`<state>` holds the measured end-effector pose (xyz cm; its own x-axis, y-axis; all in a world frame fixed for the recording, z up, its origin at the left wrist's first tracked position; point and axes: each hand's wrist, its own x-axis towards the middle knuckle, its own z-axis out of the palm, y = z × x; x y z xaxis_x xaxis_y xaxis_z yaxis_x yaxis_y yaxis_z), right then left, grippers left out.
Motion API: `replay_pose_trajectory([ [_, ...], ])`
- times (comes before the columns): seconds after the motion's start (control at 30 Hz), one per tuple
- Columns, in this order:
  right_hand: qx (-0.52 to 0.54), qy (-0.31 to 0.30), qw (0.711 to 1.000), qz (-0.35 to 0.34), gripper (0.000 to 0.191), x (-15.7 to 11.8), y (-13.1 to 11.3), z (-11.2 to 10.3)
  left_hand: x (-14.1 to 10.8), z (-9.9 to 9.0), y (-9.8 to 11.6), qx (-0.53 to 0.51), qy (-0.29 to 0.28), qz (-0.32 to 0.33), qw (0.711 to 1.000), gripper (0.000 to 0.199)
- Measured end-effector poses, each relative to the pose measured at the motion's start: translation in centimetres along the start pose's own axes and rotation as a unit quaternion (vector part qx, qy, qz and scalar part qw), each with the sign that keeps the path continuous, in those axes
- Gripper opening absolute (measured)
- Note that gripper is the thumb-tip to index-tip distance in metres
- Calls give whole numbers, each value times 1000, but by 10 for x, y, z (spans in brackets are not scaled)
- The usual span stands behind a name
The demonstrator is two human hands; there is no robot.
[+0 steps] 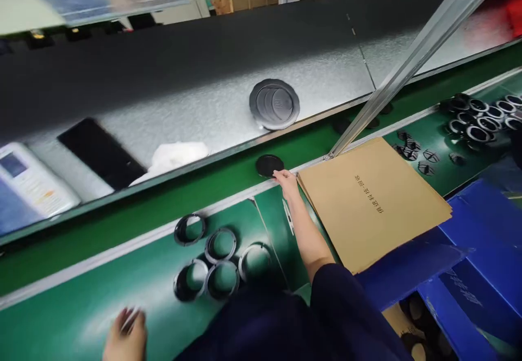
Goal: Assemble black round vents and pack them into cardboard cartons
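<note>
"Where's the disc?"
"From my remote seat, I see the black disc lying flat on the green strip, just off the card's upper left corner."

"And my hands?"
"The right hand, between disc and card, has fingers drawn close, tips at the disc's near rim; I can't tell if they grip. The left hand, well left of the card, pinches a thin item, too blurred to name."

"Farther out?"
"Five rings, left of the card, some touching. A round vent rests on the shelf beyond."

"Risks?"
"With contact only at its rim, the disc could slip or flip. My sleeve might nudge the card."
</note>
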<state>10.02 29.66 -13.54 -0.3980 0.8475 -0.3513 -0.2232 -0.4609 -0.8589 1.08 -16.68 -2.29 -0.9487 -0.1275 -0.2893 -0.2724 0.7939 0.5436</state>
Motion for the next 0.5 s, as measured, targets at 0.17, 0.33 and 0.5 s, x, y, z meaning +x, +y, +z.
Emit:
replay_pose_trajectory([
  [0.17, -102, -284, 953, -15, 38, -134, 5, 21, -26, 49, 39, -374, -216, -6, 902, 52],
  [0.33, -193, -454, 869, -42, 45, -229, 3, 16, -64, 54, 65, -537, -530, -147, 640, 72],
  [0.5, -262, -432, 853, -129, 38, -277, -3, 4, -94, 33, 42, -601, -522, -139, 588, 62],
])
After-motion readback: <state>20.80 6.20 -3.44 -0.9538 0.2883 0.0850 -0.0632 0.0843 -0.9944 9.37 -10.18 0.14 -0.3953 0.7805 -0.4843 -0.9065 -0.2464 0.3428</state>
